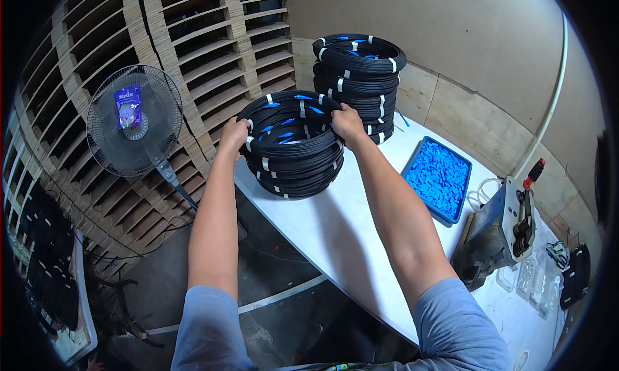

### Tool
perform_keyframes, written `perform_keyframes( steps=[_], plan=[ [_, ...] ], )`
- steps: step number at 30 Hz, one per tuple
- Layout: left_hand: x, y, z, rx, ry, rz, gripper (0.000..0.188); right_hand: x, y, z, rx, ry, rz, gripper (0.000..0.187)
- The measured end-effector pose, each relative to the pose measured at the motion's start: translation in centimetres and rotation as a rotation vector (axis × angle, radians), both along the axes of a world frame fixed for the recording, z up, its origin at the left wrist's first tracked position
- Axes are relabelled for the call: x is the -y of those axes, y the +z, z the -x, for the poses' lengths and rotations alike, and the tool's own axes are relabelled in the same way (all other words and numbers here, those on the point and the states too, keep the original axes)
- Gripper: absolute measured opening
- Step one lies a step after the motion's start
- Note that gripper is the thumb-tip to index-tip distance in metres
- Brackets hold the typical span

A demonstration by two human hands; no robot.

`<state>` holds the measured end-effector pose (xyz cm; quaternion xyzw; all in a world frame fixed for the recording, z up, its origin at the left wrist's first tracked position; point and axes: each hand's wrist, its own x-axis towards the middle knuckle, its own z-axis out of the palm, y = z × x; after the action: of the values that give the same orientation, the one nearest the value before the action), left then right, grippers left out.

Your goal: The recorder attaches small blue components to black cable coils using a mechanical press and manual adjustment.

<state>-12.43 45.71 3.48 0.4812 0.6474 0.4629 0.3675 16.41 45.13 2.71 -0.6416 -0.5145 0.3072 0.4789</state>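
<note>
A stack of black cable coils stands at the far end of the white table, each coil bound with white ties. Blue connectors lie inside the ring of the uppermost coil. My left hand grips this coil's left rim, while my right hand has closed round its right rim. Both arms reach out straight, and the fingertips are partly hidden by the coil and the backs of the hands. Behind my right hand rises a second, taller stack of similar coils.
On the white table, a blue tray of small blue pieces sits right of the stacks. A metal machine with a red-handled lever is nearer right, by clear plastic trays. A standing fan and wooden pallets are left.
</note>
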Motion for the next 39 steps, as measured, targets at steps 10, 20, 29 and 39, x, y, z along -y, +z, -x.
perform_keyframes(
  steps=[10, 20, 29, 39],
  plan=[
    [1.9, 0.8, -0.9, -0.114, 0.04, -0.097, 0.047, 1.0, -0.6, 0.5, 0.025, -0.002, -0.055, 0.062],
    [2.2, 0.7, -1.3, -0.016, -0.02, -0.1, 0.042, 0.5, -0.6, -0.1, -0.051, 0.004, -0.024, 0.057],
    [-1.7, -2.0, 0.6, -0.083, -0.049, -0.092, 0.042, 0.6, -1.1, 0.2, -0.1, -0.004, -0.072, 0.057],
    [1.1, -0.1, -0.2, -0.031, -0.136, -0.017, 0.044, -0.1, -1.4, -0.1, -0.089, 0.002, -0.052, 0.056]
  ],
)
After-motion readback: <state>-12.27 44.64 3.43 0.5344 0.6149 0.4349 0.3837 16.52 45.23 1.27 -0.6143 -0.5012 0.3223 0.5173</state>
